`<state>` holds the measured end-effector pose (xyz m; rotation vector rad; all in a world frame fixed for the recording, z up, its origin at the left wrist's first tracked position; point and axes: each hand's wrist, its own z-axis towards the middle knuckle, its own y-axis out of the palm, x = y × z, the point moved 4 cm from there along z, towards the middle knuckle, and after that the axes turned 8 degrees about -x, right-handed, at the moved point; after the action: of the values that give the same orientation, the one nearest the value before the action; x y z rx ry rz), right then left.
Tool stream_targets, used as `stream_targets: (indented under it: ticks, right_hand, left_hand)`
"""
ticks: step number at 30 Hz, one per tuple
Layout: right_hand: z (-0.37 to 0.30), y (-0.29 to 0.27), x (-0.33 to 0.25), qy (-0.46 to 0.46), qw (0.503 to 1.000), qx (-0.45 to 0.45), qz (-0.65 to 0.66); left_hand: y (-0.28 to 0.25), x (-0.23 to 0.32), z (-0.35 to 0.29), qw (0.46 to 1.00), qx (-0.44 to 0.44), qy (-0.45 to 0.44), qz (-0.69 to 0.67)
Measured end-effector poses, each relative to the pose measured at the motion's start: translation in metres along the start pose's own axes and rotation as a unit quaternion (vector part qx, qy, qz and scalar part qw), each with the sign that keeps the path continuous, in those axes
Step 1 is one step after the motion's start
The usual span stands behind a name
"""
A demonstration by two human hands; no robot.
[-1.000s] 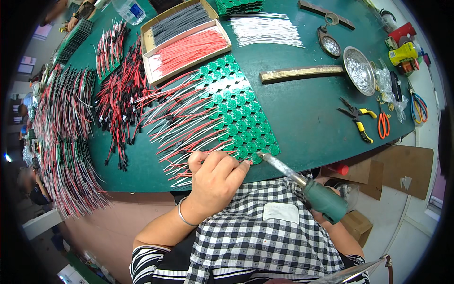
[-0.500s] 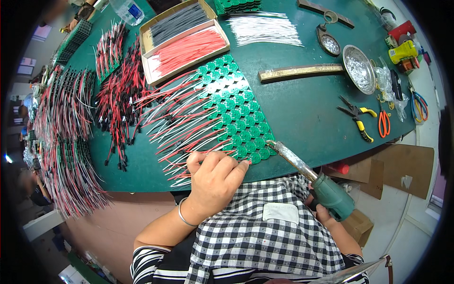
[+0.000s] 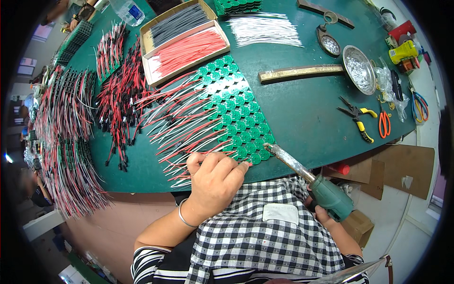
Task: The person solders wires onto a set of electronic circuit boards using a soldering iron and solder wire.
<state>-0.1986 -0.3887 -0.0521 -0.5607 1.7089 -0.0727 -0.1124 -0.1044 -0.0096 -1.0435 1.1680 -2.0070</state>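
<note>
Green round circuit boards (image 3: 246,125), joined in one panel, lie on the table in front of me. Red, white and black wires (image 3: 187,128) trail from the panel's left side. My left hand (image 3: 215,180) is closed at the near corner of the panel, thumb and fingertips pinching a wire whose red end (image 3: 249,164) shows at the nearest boards. My right hand (image 3: 325,217), partly hidden behind the handle, grips a soldering iron (image 3: 333,196) with a green body and a metal barrel. Its tip points left, close to the panel's near right corner; whether it touches a board I cannot tell.
Beyond the panel stand a cardboard box (image 3: 146,61) of red and black wires and a pile of white wires (image 3: 265,31). Rightward lie a metal dish (image 3: 359,71), pliers (image 3: 357,118) and orange-handled scissors (image 3: 384,124). Wired bundles (image 3: 66,109) cover the left.
The soldering iron's tip has shifted slightly left and nearer to me, by the panel's corner. My left hand stays in place with its pinch.
</note>
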Motion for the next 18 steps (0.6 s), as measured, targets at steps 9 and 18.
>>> stream_targets:
  ticks: [9, 18]
  right_hand:
    - [0.003, -0.005, -0.008, -0.01, 0.999, -0.025, 0.021]
    - [-0.001, -0.004, -0.005, 0.026, 0.998, -0.039, 0.052]
  left_hand:
    - [-0.024, -0.008, -0.007, 0.999, -0.031, -0.008, 0.019]
    - [-0.018, -0.008, -0.014, 0.997, -0.076, -0.016, -0.021]
